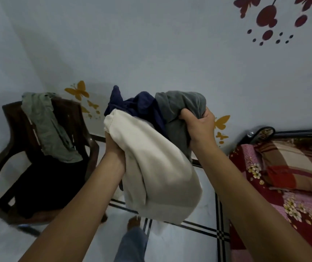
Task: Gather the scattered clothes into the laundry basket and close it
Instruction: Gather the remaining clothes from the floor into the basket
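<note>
Both arms are up and out in front, and there's a bundle between them: a cream garment [157,167] hanging lowest, a navy piece [142,106] bunched on top, a grey one [181,104] on the right. The left hand [114,146] is clenched into the cream cloth from below and behind, mostly hidden by it. The right hand [198,123] is fisted tight in the grey, knuckles showing. Held high and away from the body like that, the load hangs clear of the legs, which looks like a carrying hold rather than a sorting one. One bare foot [134,223] is forward on the tiled floor [179,242]. No basket anywhere in view, so where this armful is headed I can't say. More to collect, by the look of it: a green garment [49,127] is draped over the back of the brown chair [9,148] on the left, and something dark [49,186] lies on its seat. The bed [283,186] on the right shows only its patterned cover and a pillow [294,163]. I'd call this mid-gather, with the closing step a good way off. The cream piece hangs loose and could slip if the left fist slackens.
</note>
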`<state>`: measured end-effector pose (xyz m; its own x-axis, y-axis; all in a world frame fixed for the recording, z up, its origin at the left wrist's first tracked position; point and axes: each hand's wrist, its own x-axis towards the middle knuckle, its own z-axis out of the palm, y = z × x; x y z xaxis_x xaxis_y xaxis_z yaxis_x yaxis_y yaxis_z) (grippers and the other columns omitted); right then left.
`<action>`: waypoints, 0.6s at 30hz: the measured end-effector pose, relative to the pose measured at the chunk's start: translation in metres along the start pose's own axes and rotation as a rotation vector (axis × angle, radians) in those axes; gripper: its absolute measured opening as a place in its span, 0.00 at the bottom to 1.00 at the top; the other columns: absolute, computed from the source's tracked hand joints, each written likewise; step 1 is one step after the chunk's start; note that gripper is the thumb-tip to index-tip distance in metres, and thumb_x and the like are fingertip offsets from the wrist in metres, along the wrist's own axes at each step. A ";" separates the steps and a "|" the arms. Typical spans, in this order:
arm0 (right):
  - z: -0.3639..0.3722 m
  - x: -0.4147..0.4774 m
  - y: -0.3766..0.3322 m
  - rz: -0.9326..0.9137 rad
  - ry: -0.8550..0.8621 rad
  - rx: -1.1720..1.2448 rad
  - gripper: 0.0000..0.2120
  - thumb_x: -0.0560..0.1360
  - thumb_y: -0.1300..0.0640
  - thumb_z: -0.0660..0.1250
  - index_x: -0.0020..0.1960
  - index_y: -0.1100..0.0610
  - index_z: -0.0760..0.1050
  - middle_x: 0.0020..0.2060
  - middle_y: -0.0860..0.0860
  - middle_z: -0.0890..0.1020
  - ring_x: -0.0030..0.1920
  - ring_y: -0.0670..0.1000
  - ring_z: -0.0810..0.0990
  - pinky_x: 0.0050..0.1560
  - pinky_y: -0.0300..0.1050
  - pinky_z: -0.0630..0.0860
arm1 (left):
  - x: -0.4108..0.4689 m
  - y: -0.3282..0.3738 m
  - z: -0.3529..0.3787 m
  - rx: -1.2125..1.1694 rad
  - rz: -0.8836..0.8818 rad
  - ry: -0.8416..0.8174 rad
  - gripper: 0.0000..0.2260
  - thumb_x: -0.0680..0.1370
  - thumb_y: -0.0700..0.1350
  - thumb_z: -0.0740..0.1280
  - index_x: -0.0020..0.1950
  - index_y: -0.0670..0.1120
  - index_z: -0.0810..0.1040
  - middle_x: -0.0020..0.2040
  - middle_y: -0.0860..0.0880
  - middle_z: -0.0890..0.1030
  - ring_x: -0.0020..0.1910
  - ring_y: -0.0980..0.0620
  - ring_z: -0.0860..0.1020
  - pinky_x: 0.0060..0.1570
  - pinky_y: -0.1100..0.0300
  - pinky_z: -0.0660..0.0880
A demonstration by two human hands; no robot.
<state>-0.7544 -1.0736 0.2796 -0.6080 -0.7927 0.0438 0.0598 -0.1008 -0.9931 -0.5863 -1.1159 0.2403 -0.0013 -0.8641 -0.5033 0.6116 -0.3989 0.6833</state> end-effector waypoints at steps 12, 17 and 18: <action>0.041 0.207 0.128 0.214 0.208 -0.087 0.11 0.69 0.68 0.72 0.48 0.55 0.79 0.40 0.50 0.84 0.37 0.43 0.83 0.37 0.37 0.80 | 0.278 -0.066 0.077 -0.048 -0.358 -0.003 0.19 0.82 0.58 0.48 0.57 0.49 0.73 0.53 0.49 0.74 0.55 0.45 0.74 0.53 0.54 0.71; 0.040 0.253 0.236 0.323 0.187 -0.176 0.14 0.68 0.70 0.71 0.50 0.57 0.79 0.41 0.51 0.84 0.39 0.45 0.84 0.40 0.38 0.81 | 0.399 -0.143 0.065 0.178 -0.435 0.063 0.18 0.84 0.50 0.52 0.53 0.39 0.74 0.61 0.47 0.72 0.61 0.48 0.69 0.62 0.52 0.70; 0.038 0.261 0.264 0.346 0.179 -0.224 0.16 0.67 0.68 0.72 0.53 0.57 0.79 0.43 0.51 0.84 0.42 0.47 0.84 0.43 0.42 0.82 | 0.426 -0.162 0.059 0.238 -0.440 0.106 0.15 0.83 0.50 0.56 0.51 0.39 0.75 0.55 0.45 0.76 0.58 0.48 0.72 0.54 0.52 0.75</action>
<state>-0.8673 -1.3297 0.0330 -0.7109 -0.6387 -0.2945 0.1221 0.3002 -0.9460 -0.7327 -1.4379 -0.0538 -0.1304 -0.5674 -0.8130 0.3737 -0.7877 0.4898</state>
